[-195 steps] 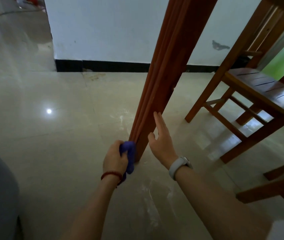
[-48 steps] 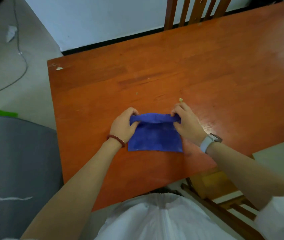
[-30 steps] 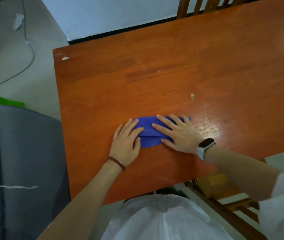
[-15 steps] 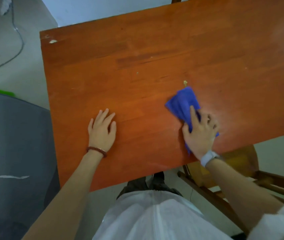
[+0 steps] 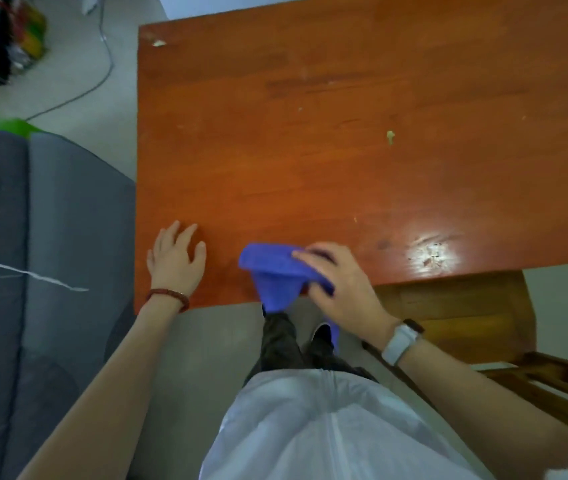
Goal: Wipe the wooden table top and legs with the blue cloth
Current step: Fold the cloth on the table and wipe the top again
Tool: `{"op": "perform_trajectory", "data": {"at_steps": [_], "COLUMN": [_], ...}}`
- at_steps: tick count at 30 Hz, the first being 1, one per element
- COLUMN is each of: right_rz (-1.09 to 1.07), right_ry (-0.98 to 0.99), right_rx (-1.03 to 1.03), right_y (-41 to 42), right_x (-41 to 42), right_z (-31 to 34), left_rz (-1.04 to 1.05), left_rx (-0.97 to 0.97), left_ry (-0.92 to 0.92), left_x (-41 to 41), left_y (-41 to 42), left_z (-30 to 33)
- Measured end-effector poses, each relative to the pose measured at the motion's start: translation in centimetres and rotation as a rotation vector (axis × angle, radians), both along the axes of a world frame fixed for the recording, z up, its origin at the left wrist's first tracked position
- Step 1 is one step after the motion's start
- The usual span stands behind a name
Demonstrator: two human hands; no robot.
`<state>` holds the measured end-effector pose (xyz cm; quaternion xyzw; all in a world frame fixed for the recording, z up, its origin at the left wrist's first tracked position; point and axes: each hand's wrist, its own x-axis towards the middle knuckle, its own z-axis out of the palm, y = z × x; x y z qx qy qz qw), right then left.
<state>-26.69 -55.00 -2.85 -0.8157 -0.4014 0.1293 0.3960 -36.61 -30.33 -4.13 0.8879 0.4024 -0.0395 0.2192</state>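
Blue cloth [image 5: 275,271] has been swept back from mid-surface to the near edge of the wooden surface [image 5: 345,150], bunched under the right hand [image 5: 341,285], whose curled fingers grip it; one end droops over the edge. Its long axis runs roughly left to right. Left hand [image 5: 175,261] lies flat, fingers spread, bracing as before. A crumb [image 5: 390,136] remains, so top wiping seems unfinished.

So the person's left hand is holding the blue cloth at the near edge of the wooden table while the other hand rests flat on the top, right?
Not quite: in the head view the right hand holds the blue cloth at the near edge of the orange-brown wooden table; the left hand rests flat.
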Motion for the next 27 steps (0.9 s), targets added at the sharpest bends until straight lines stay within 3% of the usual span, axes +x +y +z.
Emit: {"op": "perform_trajectory", "data": {"at_steps": [3, 7, 9, 12, 22, 27], "right_rz": [-0.334, -0.601, -0.546, -0.460, -0.804, -0.720], "right_ry": [-0.072, -0.198, -0.291, -0.369, -0.089, -0.120], "right_rx": [0.019, -0.315, -0.520, -0.637, -0.658, -0.639], "right_y": [-1.2, -1.2, -0.6, 1.1, 12.7, 21.1], "right_x": [4.2, 6.4, 6.1, 7.0, 20.1, 24.3], "right_z": [0.3, -1.8, -2.7, -3.4, -3.4, -3.2], "left_rz": [-0.001, -0.030, -0.051, -0.069, -0.024, 0.053], "left_rx": [0.011, 0.008, 0.009, 0.023, 0.027, -0.024], "left_ry": [0.003, 0.012, 0.034, 0.041, 0.030, -0.091], "left_x": [0.9, 2.6, 3.5, 5.3, 12.0, 13.7], "left_y": [-1.4, -2.3, -2.1, -0.6, 9.8, 14.6], "left_z": [0.3, 0.2, 0.0, -0.2, -1.1, -0.6]}}
